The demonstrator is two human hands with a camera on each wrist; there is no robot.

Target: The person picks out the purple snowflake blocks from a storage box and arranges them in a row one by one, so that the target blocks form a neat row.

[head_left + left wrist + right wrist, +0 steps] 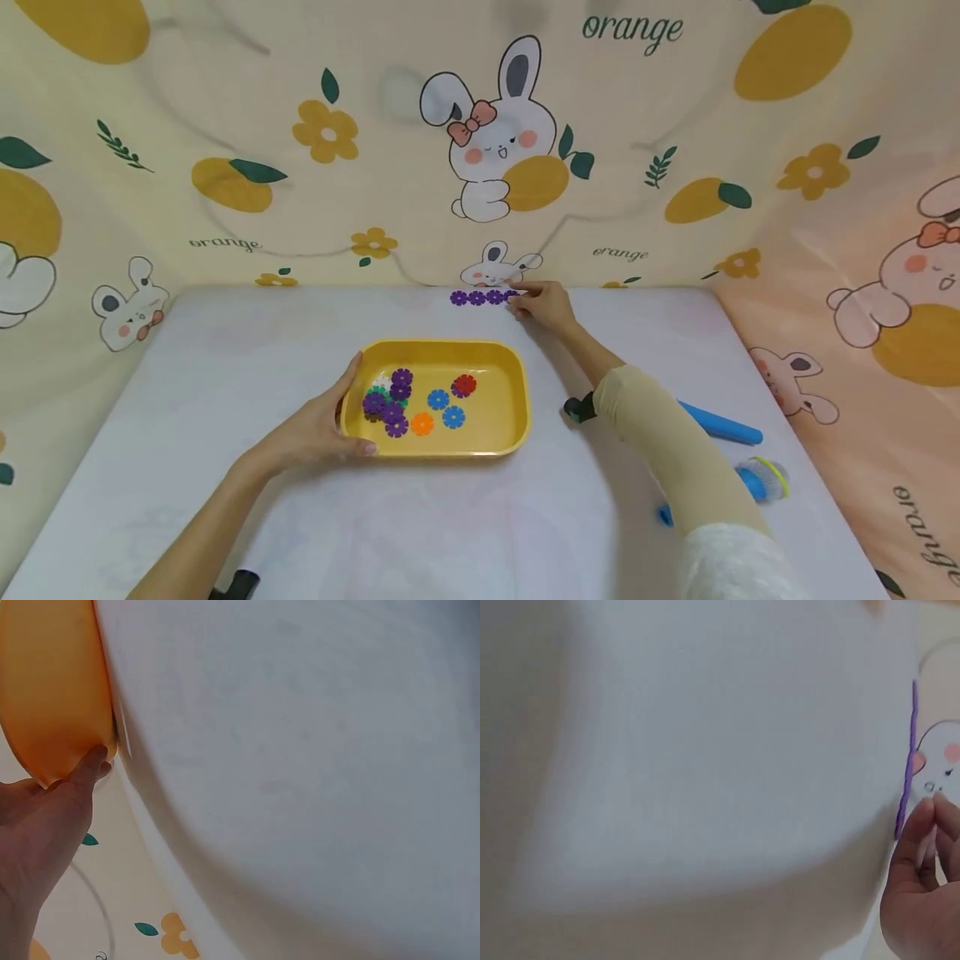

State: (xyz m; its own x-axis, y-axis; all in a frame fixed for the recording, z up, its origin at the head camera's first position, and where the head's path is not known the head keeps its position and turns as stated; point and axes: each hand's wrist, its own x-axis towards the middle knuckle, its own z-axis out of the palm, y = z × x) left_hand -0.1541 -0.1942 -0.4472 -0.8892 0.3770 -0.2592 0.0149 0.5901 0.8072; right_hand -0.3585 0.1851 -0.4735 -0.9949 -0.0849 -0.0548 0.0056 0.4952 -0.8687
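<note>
- The right hand (543, 307) reaches far over the white counter (225, 375) to its back edge, where a row of purple snowflake discs (483, 297) lies flat.
- The long axis of the row runs left to right along the back edge; the right grip is at the right end of the row, so the row stretches away to the left of the fingertips.
- The fingers of this hand are bent towards the last disc and seem to touch or pinch it, but I cannot tell surely if the grip has closed on it; in the right wrist view the row (909, 757) shows only as a thin purple line just beyond the fingers (919, 825).
- The left hand (322, 429) grips the left rim of the yellow tray (510, 400), thumb on the rim and fingers along the front wall.
- In the tray lie loose discs: purple (392, 400), blue (446, 408), orange (422, 423) and red (464, 385).
- The left hand is nearer to the tray; the right hand is nearer to the row, well apart from the tray.
- Blue tools (723, 427) lie on the counter, to the right of the right forearm.
</note>
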